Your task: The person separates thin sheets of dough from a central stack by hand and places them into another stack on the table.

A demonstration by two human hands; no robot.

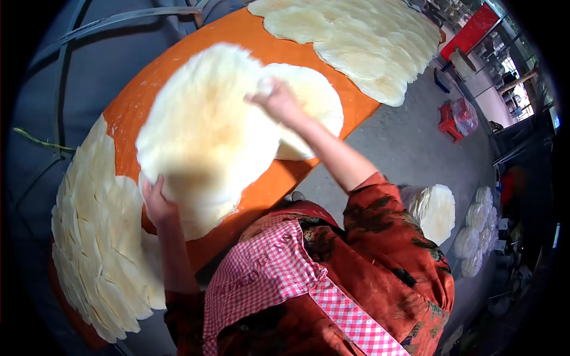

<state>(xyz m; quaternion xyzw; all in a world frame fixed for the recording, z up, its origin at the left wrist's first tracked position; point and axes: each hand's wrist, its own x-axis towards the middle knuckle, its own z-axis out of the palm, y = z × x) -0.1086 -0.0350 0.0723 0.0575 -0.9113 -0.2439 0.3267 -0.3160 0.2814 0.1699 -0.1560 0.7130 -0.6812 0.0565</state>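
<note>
A large, thin, round flatbread sheet (202, 113), pale with browner patches, is blurred by motion above an orange-covered table. At its lower left edge, the fingers of my left hand (159, 204) are closed on the rim. My right hand (278, 102) is over the sheet's upper right edge, its fingers closed round a small white lump (266, 85) whose kind I cannot make out. Another round flatbread (317, 101) lies partly under my right hand and forearm. A shadow falls on the lower part of the large sheet.
Overlapping flatbreads (101, 237) cover the table's left end, and more flatbreads (374, 47) cover the far right end. Orange cloth (172, 65) shows between them. On the floor to the right are a flatbread stack (436, 213), bagged stacks (475, 231) and a red stool (449, 123).
</note>
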